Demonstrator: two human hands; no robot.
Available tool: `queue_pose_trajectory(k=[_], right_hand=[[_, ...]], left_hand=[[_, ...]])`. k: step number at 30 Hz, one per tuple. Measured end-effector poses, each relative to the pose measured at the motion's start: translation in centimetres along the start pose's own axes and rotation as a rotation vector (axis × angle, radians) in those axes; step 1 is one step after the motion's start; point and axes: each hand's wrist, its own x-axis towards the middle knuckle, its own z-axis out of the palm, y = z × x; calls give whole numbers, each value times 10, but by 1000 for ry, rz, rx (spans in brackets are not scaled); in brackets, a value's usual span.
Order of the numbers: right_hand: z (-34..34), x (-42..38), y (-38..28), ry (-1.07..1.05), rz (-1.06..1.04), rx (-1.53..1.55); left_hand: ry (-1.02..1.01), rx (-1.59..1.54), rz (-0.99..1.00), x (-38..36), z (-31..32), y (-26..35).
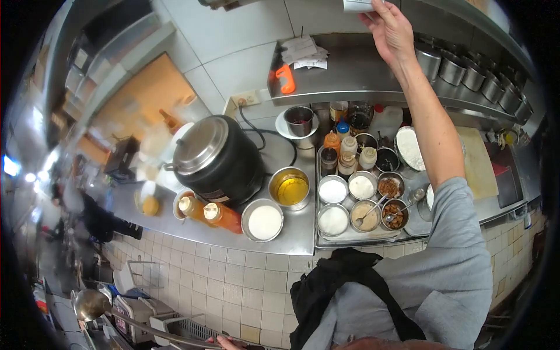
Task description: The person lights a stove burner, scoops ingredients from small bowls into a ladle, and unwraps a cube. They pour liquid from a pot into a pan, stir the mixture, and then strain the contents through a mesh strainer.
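Note:
My right hand (pixel 388 29) is raised at the top edge of the view, thumb and fingers pinching a white paper slip (pixel 357 5) that the frame partly cuts off. Below it runs a steel shelf (pixel 344 73) holding an orange-handled tool (pixel 286 79) and a stack of paper slips (pixel 303 51). Low in the view, my left hand (pixel 226 343) shows only its fingers, closed at the long handle of a metal ladle (pixel 91 305). The ladle's bowl hangs out to the left, over the floor side.
A black soup warmer (pixel 219 157) with a steel lid stands on the counter. Near it are sauce bottles (pixel 221 217), a pot of yellow liquid (pixel 291 189) and a pot of white contents (pixel 262 223). Several seasoning bowls (pixel 333 220) fill a tray. Steel pots (pixel 452 69) line the shelf.

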Motion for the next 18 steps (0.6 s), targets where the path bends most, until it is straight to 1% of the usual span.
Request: queue_pose_trajectory(k=[1, 2, 4, 6, 7, 8, 9, 10, 12, 13, 14, 15, 16, 18], right_hand=[[13, -4, -3, -20, 24, -37], [9, -2, 4, -22, 32, -34], [-5, 7, 31, -182, 103, -204], [-8, 8, 58, -219, 152, -244], [-4, 7, 69, -202, 181, -303], [0, 8, 78, -183, 211, -362], [8, 7, 81, -197, 241, -442], [12, 9, 90, -205, 246, -435], [15, 16, 111, -196, 188, -585], [10, 26, 127, -204, 195, -580], [4, 39, 146, -205, -12, -800], [0, 46, 159, -204, -226, -1012], [12, 46, 151, -212, -217, -1007], [50, 48, 117, -151, 301, -975]], left_hand=[[-1, 11, 3, -2, -1, -6], [-1, 20, 6, -5, -2, -9], [-12, 11, -25, -14, -2, -3], [47, 108, 163, -16, -8, -16], [62, 108, 157, -15, -16, -30], [144, 138, 147, -12, -29, -48], [226, 170, 138, -14, -32, -50], [237, 172, 135, -19, -36, -52], [157, 235, 94, -32, -43, -46], [190, 215, 80, -44, -34, -34], [199, 220, 74, -49, -39, -32], [175, 296, 26, -55, -46, -33], [151, 372, -22, -60, -51, -30], [190, 396, -42, -74, -45, -18]])
